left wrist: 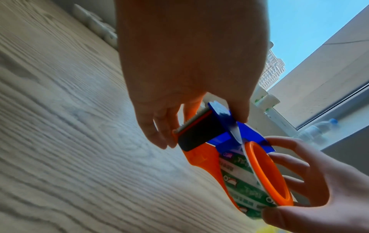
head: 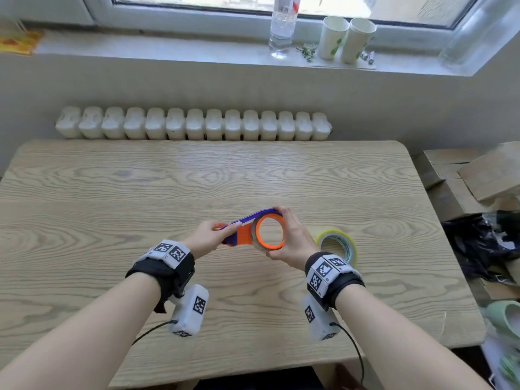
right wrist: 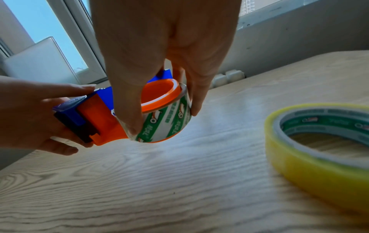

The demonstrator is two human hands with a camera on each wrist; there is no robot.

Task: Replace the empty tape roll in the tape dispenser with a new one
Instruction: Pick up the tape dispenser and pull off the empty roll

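Above the wooden table (head: 140, 192), left hand (head: 206, 235) pinches the cutter end of the orange-blue tape dispenser (head: 244, 235); right hand (head: 292, 240) curls round its empty roll (right wrist: 167, 119), apparently still seated; yellow new roll (head: 337, 244) lies flat beside the right wrist.

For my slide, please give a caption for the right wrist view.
Both hands hold the tape dispenser above the table; yellow tape roll lies nearby.

left hand (left wrist: 189, 75): fingers curled round the cutter end of the dispenser (left wrist: 201, 159)
right hand (left wrist: 319, 197): fingers and thumb grip the roll (left wrist: 245, 187)
roll: green and white print, on the orange hub (left wrist: 267, 175)
table (left wrist: 69, 149): wood grain, below both hands
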